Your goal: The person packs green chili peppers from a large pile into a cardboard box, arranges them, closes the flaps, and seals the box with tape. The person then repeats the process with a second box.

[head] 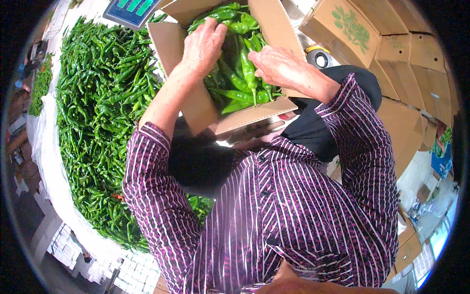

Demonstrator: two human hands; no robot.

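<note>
An open cardboard box (200,108) stands before me with its flaps spread outward. Long green peppers (246,66) fill it, glossy and laid mostly lengthwise, with some across the near end. Over the box's far left part, my left hand (205,42) bends down onto the peppers, its fingertips hidden. My right hand (275,68) reaches in across the right side, fingers curled beside a large pepper near the middle. Whether either hand grips a pepper is not plain. To the left spreads a big heap of thinner green peppers (102,99).
A scale with a lit digital display (134,8) stands beyond the box's left corner. At right are a tape dispenser (320,58) and stacked cardboard boxes (400,70), one with a printed green plant. White plastic sheeting (69,198) edges the heap. Dark cloth covers my knees (352,82).
</note>
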